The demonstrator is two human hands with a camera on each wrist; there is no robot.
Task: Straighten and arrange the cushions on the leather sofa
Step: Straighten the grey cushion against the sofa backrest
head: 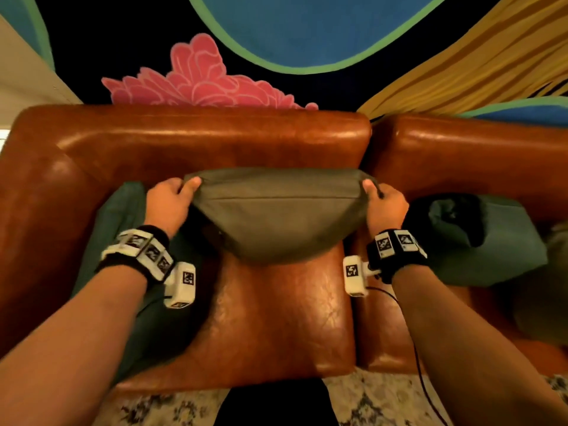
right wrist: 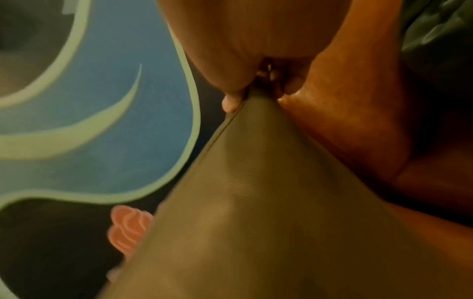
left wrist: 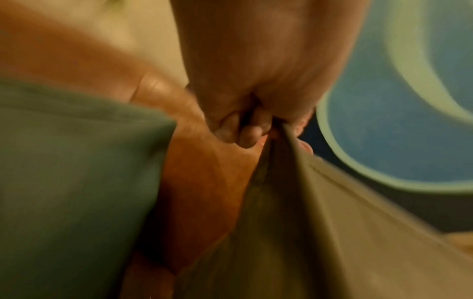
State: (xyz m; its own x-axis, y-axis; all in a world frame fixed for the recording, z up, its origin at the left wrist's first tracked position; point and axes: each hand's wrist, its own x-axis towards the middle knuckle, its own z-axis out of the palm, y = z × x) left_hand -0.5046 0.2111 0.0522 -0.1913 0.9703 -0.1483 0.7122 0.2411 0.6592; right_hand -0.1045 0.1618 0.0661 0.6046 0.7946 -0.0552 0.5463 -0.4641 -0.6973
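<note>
Nearest us lies the sofa seat. Above it our left hand and right hand each pinch an upper corner of the grey cushion, which we hold up before the backrest. Green cushions sit on either side, with a painted wall beyond.

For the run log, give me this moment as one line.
left hand: pinches grey cushion corner | right hand: pinches other corner | cushion: against sofa backrest
</note>
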